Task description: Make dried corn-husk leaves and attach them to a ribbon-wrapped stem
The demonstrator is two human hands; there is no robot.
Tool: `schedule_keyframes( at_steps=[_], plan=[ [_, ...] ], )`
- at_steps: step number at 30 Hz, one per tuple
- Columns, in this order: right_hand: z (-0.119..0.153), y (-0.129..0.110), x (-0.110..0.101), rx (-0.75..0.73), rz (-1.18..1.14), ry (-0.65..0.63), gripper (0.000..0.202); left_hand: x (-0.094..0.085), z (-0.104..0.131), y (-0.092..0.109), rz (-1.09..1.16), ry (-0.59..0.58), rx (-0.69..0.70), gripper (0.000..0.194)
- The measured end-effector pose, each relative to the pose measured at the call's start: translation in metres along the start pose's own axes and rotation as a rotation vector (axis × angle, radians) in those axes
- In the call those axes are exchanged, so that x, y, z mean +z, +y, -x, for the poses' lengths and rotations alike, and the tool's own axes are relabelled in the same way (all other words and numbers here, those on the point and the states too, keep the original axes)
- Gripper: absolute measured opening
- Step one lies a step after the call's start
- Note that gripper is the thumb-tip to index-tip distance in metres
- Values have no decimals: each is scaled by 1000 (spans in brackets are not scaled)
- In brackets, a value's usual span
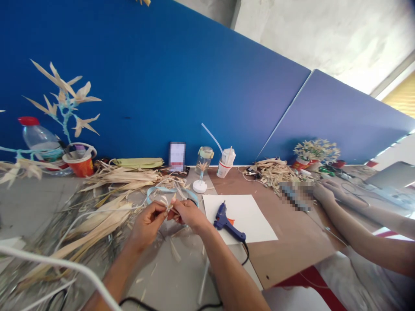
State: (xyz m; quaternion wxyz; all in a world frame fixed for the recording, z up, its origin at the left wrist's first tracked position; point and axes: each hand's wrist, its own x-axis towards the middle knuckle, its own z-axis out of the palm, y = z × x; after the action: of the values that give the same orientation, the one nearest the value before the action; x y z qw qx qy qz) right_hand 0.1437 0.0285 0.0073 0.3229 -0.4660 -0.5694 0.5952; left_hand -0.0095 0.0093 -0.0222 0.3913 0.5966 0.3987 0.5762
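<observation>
Both my hands meet over the grey tabletop, fingertips pinched together. My left hand (148, 223) grips a small pale piece of corn husk (174, 198) from one side. From the other, my right hand (188, 213) closes on the same piece, which sticks up between the fingers; its lower part is hidden. Just behind them curves a light blue ribbon-like strip (161, 189). A blue glue gun (227, 222) lies on a white sheet of paper (257, 220) to the right of my right hand. Dried corn husks (112, 214) are heaped left of my left hand.
At the back stand a phone (177, 156), a jar (205, 159), a white round stand (199, 186) and a cup with sticks (225, 166). A red cup (79, 163) holds a husk-flower branch. A white cable (65, 264) crosses the front left. A co-worker's arms (359, 224) rest at right.
</observation>
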Motion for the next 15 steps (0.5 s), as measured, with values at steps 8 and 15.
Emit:
schedule_keyframes(
  at_steps=[8, 15],
  plan=[
    [6, -8, -10, 170, 7, -101, 56, 0, 4, 3, -59, -119, 72, 9],
    [10, -15, -21, 260, -85, -164, 53, -1, 6, 9, -49, -146, 46, 8]
  ],
)
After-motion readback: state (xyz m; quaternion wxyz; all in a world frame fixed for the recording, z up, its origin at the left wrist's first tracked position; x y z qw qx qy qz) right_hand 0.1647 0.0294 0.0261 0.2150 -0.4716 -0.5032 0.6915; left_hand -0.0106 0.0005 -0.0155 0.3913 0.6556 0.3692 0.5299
